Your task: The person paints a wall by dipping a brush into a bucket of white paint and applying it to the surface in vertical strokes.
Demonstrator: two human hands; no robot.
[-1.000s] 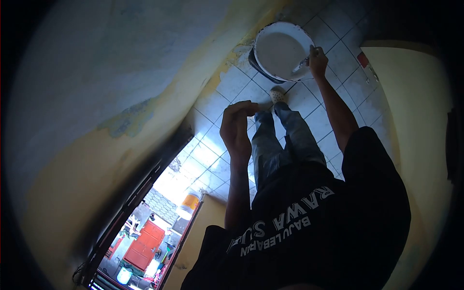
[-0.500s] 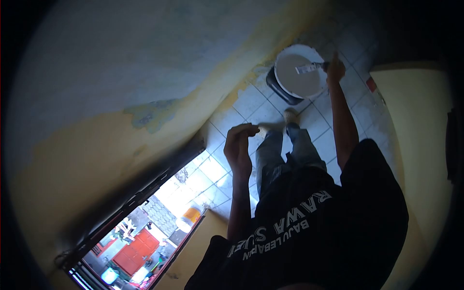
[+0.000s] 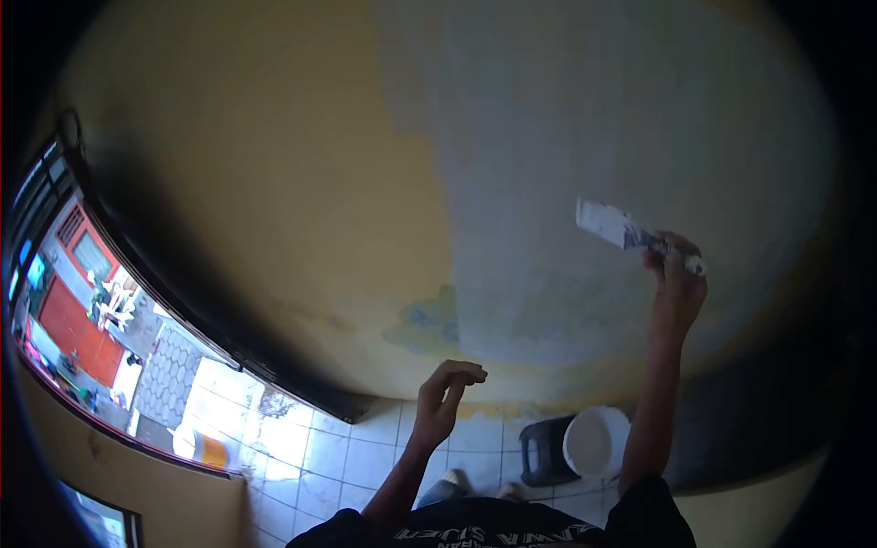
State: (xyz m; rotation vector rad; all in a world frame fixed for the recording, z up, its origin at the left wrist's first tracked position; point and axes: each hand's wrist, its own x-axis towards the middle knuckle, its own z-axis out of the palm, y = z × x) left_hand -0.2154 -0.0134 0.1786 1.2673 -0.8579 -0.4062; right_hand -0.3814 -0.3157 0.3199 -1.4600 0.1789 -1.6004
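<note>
A paint brush with white on its bristles and handle is gripped in my right hand, raised in front of the wall. The wall is pale grey-white on the right and yellow on the left, with a rough grey patch low down. My left hand is held up in front of the wall's lower part, its fingers bent and thumb close to them; whether anything small is between them is too dark to tell. Below my right forearm, a white bucket stands beside a dark container.
At the left, a doorway opens onto a bright area with a red door and a white and orange bucket. My feet are on the tiled floor by the wall's base.
My right hand has lifted the brush from over the bucket to in front of the wall. The view has tilted up and turned toward the wall. My left hand stays raised.
</note>
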